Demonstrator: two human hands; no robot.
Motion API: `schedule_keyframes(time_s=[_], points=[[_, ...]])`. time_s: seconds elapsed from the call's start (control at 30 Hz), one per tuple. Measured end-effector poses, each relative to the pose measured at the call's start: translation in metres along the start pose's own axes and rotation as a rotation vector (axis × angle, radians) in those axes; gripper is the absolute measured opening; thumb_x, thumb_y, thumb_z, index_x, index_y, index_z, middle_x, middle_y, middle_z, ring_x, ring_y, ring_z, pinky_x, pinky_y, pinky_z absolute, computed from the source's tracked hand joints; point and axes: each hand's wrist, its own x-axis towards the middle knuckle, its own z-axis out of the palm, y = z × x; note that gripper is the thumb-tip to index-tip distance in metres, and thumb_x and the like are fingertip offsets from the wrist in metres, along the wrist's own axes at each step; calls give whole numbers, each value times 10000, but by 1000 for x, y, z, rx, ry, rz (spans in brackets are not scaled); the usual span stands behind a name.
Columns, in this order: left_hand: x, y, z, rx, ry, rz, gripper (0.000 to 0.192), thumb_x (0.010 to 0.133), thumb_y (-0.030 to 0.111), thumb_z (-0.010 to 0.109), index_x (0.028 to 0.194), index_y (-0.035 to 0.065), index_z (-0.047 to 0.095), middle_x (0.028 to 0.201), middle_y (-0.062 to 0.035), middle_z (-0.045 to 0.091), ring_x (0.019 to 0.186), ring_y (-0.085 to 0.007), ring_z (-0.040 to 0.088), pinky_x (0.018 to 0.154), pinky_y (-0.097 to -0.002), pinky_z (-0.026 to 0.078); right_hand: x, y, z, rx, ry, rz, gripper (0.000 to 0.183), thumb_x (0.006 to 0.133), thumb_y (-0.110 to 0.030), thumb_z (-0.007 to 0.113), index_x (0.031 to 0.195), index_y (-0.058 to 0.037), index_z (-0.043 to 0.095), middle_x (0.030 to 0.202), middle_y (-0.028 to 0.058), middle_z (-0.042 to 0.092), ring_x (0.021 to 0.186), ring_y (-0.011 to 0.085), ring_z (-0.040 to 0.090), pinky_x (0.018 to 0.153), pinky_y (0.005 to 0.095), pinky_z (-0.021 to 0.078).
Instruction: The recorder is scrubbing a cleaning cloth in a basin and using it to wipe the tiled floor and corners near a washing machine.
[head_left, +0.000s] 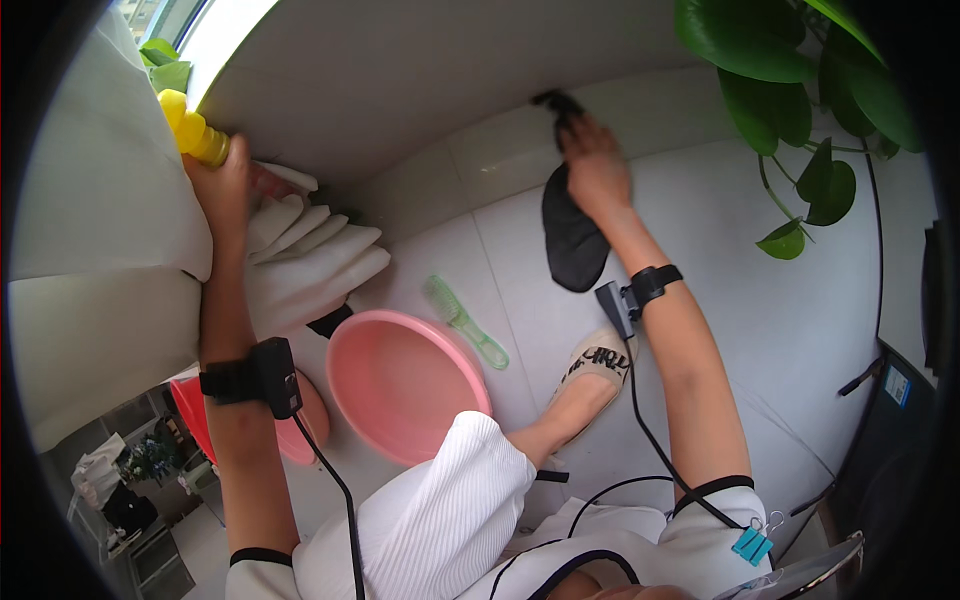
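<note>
My right hand (598, 165) presses a black cloth (574, 232) against the white tiled skirting and floor at the foot of the wall; the hand is slightly blurred. High on the left, my left hand (219, 176) is beside a yellow bottle (196, 139) with a ribbed neck, at the edge of a pale curtain; its fingers are partly hidden. Between my arms, a green scrubbing brush (469, 322) lies on the floor tiles. Next to it stands a pink plastic basin (409, 382). Both of my forearms wear black straps with small devices and cables.
Green leaves of a potted plant (780, 82) hang at the upper right. A pale curtain (105, 187) covers the left, with its folds bunched near the basin. Another pink basin (304, 420) and a red container (193, 416) are behind my left forearm. A dark object (877, 427) stands at the right.
</note>
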Motion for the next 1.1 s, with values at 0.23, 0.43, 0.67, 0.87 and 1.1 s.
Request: schedule_keyframes(time_s=[0.23,0.43,0.67,0.87,1.1], points=[[5,-1,-3,97,59,137,410,710,157,684,1037,-49,546,871,-166,636,814,-312,636,788,-396,492,57,7,10,-132,25,448,390,827,-94,538,1199,3,602,1344,179,520,1306,345,406,1077,421,340],[-3,8,0,100,-63,-69,629,716,34,677,1315,-12,489,1217,-155,559,1146,-290,542,1026,-360,379,21,-138,55,349,82,-30,296,784,-62,565,1047,21,673,1242,136,594,1229,316,477,1061,432,373],[0,8,-7,169,57,120,394,696,149,679,1018,-34,546,846,-170,634,800,-336,630,783,-402,491,-20,-73,2,331,-120,-223,345,747,-35,609,1086,-46,671,1269,93,582,1273,262,469,1051,426,397],[-1,2,0,116,85,120,276,700,150,671,886,-24,565,713,-148,624,675,-318,626,683,-394,495,-39,151,-44,100,300,535,354,879,1,502,1229,29,551,1297,225,535,1236,399,483,1042,411,395],[-3,10,-13,188,-80,-108,657,731,89,679,1330,-7,426,1200,-195,561,1084,-328,566,989,-373,412,121,116,-87,1171,942,1033,407,947,-75,478,1333,52,452,1405,227,444,1322,369,402,1096,395,318]])
